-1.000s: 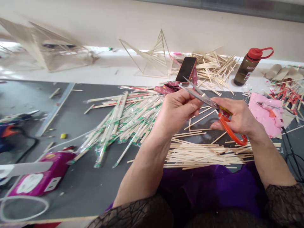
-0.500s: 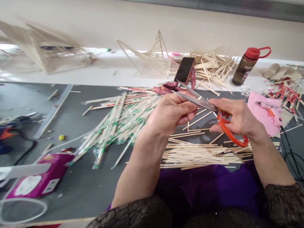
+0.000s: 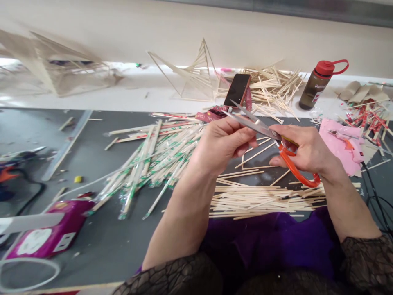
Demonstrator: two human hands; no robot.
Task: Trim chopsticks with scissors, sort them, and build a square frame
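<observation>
My right hand (image 3: 302, 149) is closed around the orange handles of a pair of scissors (image 3: 294, 168). Their blades are parted and point up and left, across the fingertips of my left hand (image 3: 229, 141). That hand is closed in a pinch. A small pale tip, seemingly of a wooden stick (image 3: 257, 122), shows between the blades beside its fingers; the rest is hidden. Below both hands lies a layer of loose wooden sticks (image 3: 260, 200) on the grey table. Left of my left hand is a heap of chopsticks in clear, green-printed wrappers (image 3: 166, 151).
Behind my hands are a phone (image 3: 238, 90), a pile of bare sticks (image 3: 273, 88), a stick model (image 3: 196, 71) and a red-capped bottle (image 3: 316, 86). A pink glue gun (image 3: 353, 149) with a black cord lies right. A magenta device (image 3: 52, 229) and a clear ruler-like strip (image 3: 67, 145) are left.
The scissor blades have opened slightly wider and shifted a little up and left at my left fingertips. Both hands keep nearly the same place, and the whole view has drifted slightly.
</observation>
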